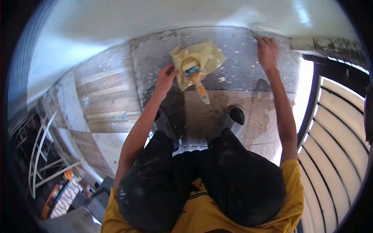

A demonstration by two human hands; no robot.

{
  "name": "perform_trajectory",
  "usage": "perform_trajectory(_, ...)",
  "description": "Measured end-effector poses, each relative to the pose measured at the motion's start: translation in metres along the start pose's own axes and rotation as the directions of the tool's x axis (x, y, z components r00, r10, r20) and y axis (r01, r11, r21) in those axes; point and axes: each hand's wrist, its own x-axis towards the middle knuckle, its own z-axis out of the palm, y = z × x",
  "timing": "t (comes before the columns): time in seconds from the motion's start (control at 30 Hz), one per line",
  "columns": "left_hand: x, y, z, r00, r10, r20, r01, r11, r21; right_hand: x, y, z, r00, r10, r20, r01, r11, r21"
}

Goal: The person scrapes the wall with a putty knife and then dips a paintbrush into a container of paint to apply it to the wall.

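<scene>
Worn tiled floor [233, 83], speckled with pale flecks, runs up to a pale wall [175, 15] and meets it along a dark seam [217, 26].

Brush [199, 84]: lies ahead of my shoes [232, 121], its head over a rounded, cream-coloured item [189, 62], its handle toward me, past the edge of a crumpled yellow sheet [211, 56]. I cannot make out what the rounded item is.

Left side: my left hand [166, 79] is at the sheet's left edge, fingers curled. I cannot tell whether they touch the sheet or pinch anything. Recommended: steady that edge without dragging it, since the brush would probably slide along with it.

Right side: my right hand [267, 52] reaches well apart from the sheet, up to the seam. The fingers are bunched, with a slim tip directed at the seam; whether this is a fingertip or a small tool, I cannot tell. Recommended: hold the wrist low, follow the seam in small, even movements, and press lightly, as the wall may mark.

Stance: I squat with shoes apart. Weight should stay centred so that neither hand bears load. A barred panel [338, 116] stands to my right; allow elbow clearance. At lower left, a white frame [35, 163] and assorted clutter [65, 200] are well apart from both hands.
</scene>
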Motion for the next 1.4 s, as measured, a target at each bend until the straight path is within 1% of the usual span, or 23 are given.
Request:
perform_trajectory(0.03,-0.001,0.002,0.000,1.000,0.005,0.002,-0.005,0.999,-0.033,-0.002,-0.007,-0.005,1.000,-0.015,0.003,0.015,1.000,0.024)
perform_trajectory(0.07,-0.003,0.003,-0.002,1.000,-0.005,-0.015,0.004,0.999,-0.032,-0.006,-0.011,-0.010,0.995,-0.093,-0.021,0.094,0.994,0.063)
perform_trajectory(0.1,-0.006,0.004,-0.003,0.999,0.048,-0.019,-0.050,0.991,-0.122,-0.008,-0.015,-0.013,0.985,-0.167,-0.048,0.171,0.981,0.095)
perform_trajectory(0.13,-0.010,0.004,-0.002,0.994,0.102,-0.026,-0.105,0.972,-0.211,-0.008,-0.020,-0.014,0.983,-0.178,-0.043,0.181,0.978,0.103)
perform_trajectory(0.17,-0.013,-0.001,-0.002,0.995,0.098,-0.037,-0.104,0.971,-0.215,-0.007,-0.026,-0.016,0.973,-0.222,-0.057,0.228,0.965,0.131)
perform_trajectory(0.27,-0.023,-0.025,0.006,0.984,0.176,0.001,-0.175,0.978,-0.117,0.001,-0.043,-0.010,0.949,-0.306,-0.078,0.315,0.934,0.167)
perform_trajectory(0.33,-0.031,-0.045,0.014,0.934,0.354,0.044,-0.357,0.926,0.121,0.012,-0.060,-0.006,0.933,-0.350,-0.089,0.360,0.916,0.174)
perform_trajectory(0.37,-0.037,-0.041,0.016,0.934,0.357,0.031,-0.358,0.926,0.123,0.019,-0.074,-0.003,0.904,-0.419,-0.083,0.426,0.878,0.217)
perform_trajectory(0.43,-0.050,-0.032,0.021,0.978,0.192,0.083,-0.189,0.981,-0.040,0.034,-0.105,0.004,0.828,-0.555,-0.080,0.555,0.792,0.253)
perform_trajectory(0.47,-0.051,-0.033,0.021,0.980,0.191,0.063,-0.189,0.981,-0.038,0.041,-0.121,0.011,0.819,-0.567,-0.088,0.568,0.780,0.262)
perform_trajectory(0.53,-0.051,-0.034,0.021,0.983,0.154,0.103,-0.159,0.986,0.043,0.056,-0.158,0.028,0.722,-0.691,-0.031,0.677,0.696,0.241)
perform_trajectory(0.57,-0.053,-0.033,0.023,0.976,0.212,0.039,-0.215,0.973,0.081,0.066,-0.180,0.034,0.709,-0.704,-0.043,0.690,0.680,0.249)
perform_trajectory(0.63,-0.049,-0.039,0.022,0.982,0.188,0.019,-0.189,0.974,0.128,0.086,-0.227,0.046,0.572,-0.816,-0.083,0.803,0.536,0.262)
perform_trajectory(0.67,-0.047,-0.042,0.022,0.987,0.162,0.023,-0.163,0.972,0.170,0.093,-0.251,0.054,0.558,-0.825,-0.090,0.812,0.520,0.266)
perform_trajectory(0.73,-0.052,-0.033,0.021,0.992,0.128,0.006,-0.128,0.984,0.120,0.104,-0.299,0.074,0.460,-0.887,-0.039,0.860,0.435,0.267)
perform_trajectory(0.87,-0.059,-0.032,0.016,0.997,0.070,0.035,-0.074,0.991,0.108,0.115,-0.369,0.110,0.383,-0.916,-0.117,0.907,0.350,0.235)
perform_trajectory(0.93,-0.063,-0.032,0.016,0.996,0.094,0.008,-0.094,0.983,0.155,0.122,-0.384,0.123,0.395,-0.918,0.027,0.904,0.394,0.165)
perform_trajectory(1.07,-0.064,-0.049,0.010,0.995,0.085,0.050,-0.090,0.990,0.111,0.119,-0.368,0.135,0.378,-0.921,0.093,0.911,0.388,0.138)
perform_trajectory(1.13,-0.066,-0.058,0.004,0.999,0.045,0.011,-0.045,0.994,0.095,0.118,-0.351,0.131,0.404,-0.874,0.269,0.874,0.456,0.169)
perform_trajectory(1.17,-0.067,-0.065,0.002,0.999,0.047,0.019,-0.049,0.995,0.092,0.118,-0.339,0.132,0.408,-0.870,0.276,0.872,0.461,0.165)
perform_trajectory(1.23,-0.073,-0.079,-0.001,0.992,0.130,-0.012,-0.130,0.991,-0.020,0.115,-0.303,0.139,0.365,-0.923,0.120,0.917,0.379,0.126)
perform_trajectory(1.33,-0.084,-0.086,-0.007,0.999,0.055,-0.001,-0.054,0.998,0.022,0.108,-0.255,0.143,0.387,-0.911,0.140,0.913,0.400,0.077)
perform_trajectory(1.4,-0.088,-0.091,-0.007,0.997,0.070,-0.012,-0.070,0.998,0.009,0.101,-0.227,0.128,0.411,-0.897,0.164,0.898,0.430,0.098)
